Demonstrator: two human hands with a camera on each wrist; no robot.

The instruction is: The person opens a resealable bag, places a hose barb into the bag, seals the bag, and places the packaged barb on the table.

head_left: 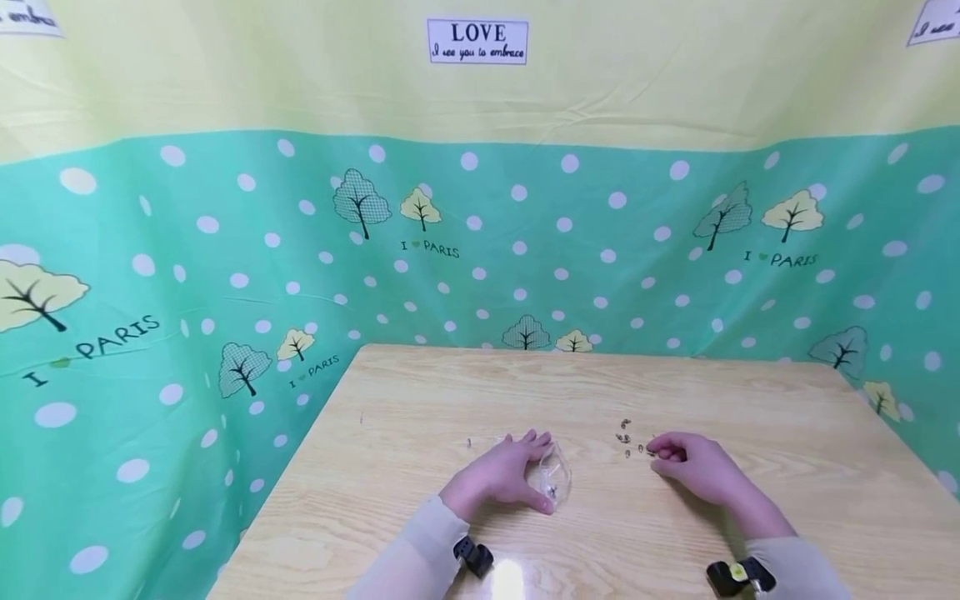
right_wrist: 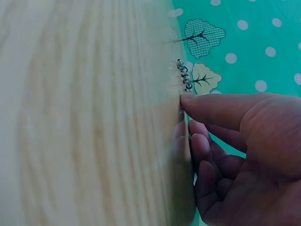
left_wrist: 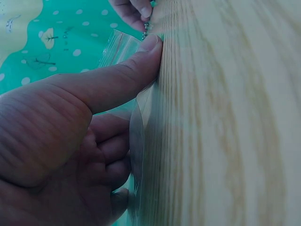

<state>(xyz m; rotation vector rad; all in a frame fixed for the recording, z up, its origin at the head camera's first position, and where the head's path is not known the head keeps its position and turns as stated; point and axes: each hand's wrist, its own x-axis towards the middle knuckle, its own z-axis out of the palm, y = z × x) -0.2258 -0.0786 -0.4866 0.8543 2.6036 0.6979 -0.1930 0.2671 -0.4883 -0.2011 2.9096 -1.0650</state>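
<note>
My left hand (head_left: 510, 473) lies over a clear plastic zip bag (head_left: 556, 477) on the table. Its thumb presses one side of the bag while the other fingers curl at the other, as the left wrist view shows. A small dark piece shows inside the bag. To the right, my right hand (head_left: 693, 467) is low at the tabletop, with thumb and forefinger pinched together on a small metal piece (head_left: 651, 452). Several more small shiny metal pieces (head_left: 625, 438) lie just left of those fingertips; their exact kind is too small to tell. In the right wrist view, they (right_wrist: 185, 77) stand beyond the thumb.
The wood-grain table (head_left: 420, 383) reaches back to a green dotted curtain (head_left: 525, 275). One tiny piece (head_left: 469, 442) lies left of the left hand, and a thin sliver (head_left: 362, 417) is near the left edge. Black wrist cameras (head_left: 474, 557) are strapped on both sleeves.
</note>
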